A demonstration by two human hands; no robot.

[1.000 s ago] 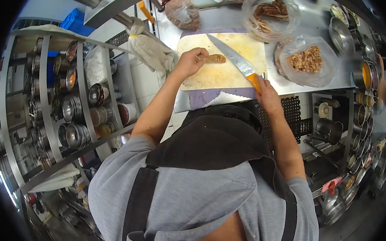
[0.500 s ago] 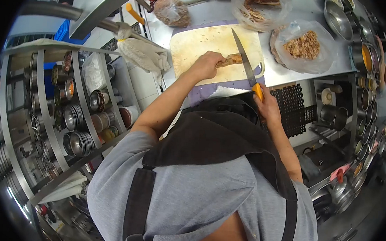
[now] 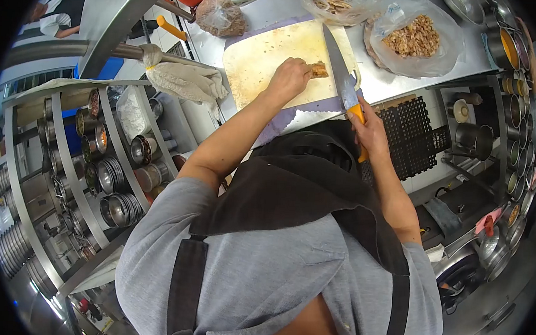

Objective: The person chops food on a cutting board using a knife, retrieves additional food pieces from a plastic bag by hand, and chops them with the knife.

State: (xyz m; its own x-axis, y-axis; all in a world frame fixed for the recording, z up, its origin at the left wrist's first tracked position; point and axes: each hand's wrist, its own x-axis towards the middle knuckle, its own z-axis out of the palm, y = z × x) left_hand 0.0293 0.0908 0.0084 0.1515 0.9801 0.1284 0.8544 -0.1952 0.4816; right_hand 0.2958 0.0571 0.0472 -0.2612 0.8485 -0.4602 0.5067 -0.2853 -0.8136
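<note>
Head view, watched remotely: I see the left grip (image 3: 290, 78) pinching a brown food piece (image 3: 319, 70) on the cutting board (image 3: 249, 68), the right grip (image 3: 372, 134) (fingers curled) clasping the knife (image 3: 340, 71).

Passable over the bare left part of the cutting board (image 3: 250, 62), upper centre of the frame. Blocked mid-board by the left hand (image 3: 290, 78), then rightward by the slanting knife (image 3: 335, 55). Hemmed in at upper right by the bag of chopped pieces (image 3: 449, 48), at upper left by a draped towel (image 3: 184, 80).
</note>
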